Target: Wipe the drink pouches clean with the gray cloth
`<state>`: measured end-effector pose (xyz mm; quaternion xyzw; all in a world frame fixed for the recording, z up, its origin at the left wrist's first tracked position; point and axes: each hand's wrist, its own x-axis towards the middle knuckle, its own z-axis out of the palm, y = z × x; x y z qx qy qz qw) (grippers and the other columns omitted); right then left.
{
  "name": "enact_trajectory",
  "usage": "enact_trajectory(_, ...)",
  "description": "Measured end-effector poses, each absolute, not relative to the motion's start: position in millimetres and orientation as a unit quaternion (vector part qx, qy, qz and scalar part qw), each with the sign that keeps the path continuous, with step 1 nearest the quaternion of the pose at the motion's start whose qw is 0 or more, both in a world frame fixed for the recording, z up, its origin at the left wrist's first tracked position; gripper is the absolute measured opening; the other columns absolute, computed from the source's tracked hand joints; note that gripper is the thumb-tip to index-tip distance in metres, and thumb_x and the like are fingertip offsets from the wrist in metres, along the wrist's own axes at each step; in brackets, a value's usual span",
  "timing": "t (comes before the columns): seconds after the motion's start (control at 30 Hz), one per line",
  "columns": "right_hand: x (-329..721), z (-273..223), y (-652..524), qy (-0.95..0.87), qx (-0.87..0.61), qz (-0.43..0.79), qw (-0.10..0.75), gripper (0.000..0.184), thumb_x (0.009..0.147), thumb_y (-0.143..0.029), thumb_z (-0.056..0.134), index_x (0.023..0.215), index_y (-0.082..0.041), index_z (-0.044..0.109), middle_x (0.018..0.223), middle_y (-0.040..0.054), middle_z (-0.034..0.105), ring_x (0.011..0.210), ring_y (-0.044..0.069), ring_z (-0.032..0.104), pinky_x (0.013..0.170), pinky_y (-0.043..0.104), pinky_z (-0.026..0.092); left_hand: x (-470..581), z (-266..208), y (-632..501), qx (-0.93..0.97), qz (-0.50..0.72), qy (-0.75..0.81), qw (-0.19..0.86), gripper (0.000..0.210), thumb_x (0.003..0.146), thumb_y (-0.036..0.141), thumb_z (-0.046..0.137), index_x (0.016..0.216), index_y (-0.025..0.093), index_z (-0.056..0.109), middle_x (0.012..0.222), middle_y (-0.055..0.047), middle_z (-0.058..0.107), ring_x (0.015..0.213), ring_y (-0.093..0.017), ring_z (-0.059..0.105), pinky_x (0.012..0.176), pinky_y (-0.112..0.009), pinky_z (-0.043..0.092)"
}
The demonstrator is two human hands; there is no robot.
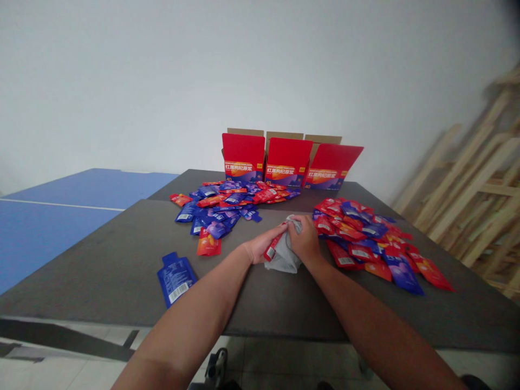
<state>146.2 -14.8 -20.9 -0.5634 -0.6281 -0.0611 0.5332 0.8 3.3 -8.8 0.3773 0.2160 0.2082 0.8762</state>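
Note:
My left hand [262, 246] is closed on a red pouch [273, 248], of which only a part with a white label shows. A grey cloth [285, 260] is bunched in my right hand [304, 235], pressed against the pouch, and its lower end hangs onto the table. Left of my forearm lies a single blue pouch [176, 279] with its barcode side up. A pile of blue and red pouches [221, 208] is beyond my left hand. Close to my right hand is another heap of red and blue pouches [361, 233].
Three red cardboard boxes [287, 160] with raised flaps stand in a row at the back of the dark table [122, 260]. A blue table with a white line [81, 216] adjoins on the left. Wooden planks [467, 189] lean at the right against the wall.

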Motion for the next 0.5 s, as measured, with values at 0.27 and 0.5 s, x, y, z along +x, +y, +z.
enact_trajectory(0.27, 157, -35, -6, -0.628, -0.614, -0.053, 0.474, 0.015, 0.084, -0.025, 0.053, 0.094, -0.018, 0.061, 0.095, 0.0094, 0.056, 0.094, 0.023, 0.055, 0.087, 0.039, 0.047, -6, -7, 21, 0.267, 0.392, 0.209, 0.855, 0.026, 0.072, 0.018, 0.053, 0.096, 0.013, 0.061, 0.074, -0.004, 0.064, 0.05, -0.011, 0.055, 0.044, -0.02, 0.042)
enact_trajectory(0.5, 147, -29, -19, -0.749, -0.54, -0.096, 0.37, 0.054, 0.073, -0.017, 0.058, 0.127, -0.02, 0.054, 0.124, 0.0116, 0.051, 0.115, 0.027, 0.047, 0.099, 0.044, 0.038, -4, -6, 23, 0.165, 0.415, 0.18, 0.876, 0.027, 0.077, 0.025, 0.044, 0.092, 0.008, 0.06, 0.085, -0.012, 0.066, 0.079, -0.021, 0.065, 0.076, -0.035, 0.054)
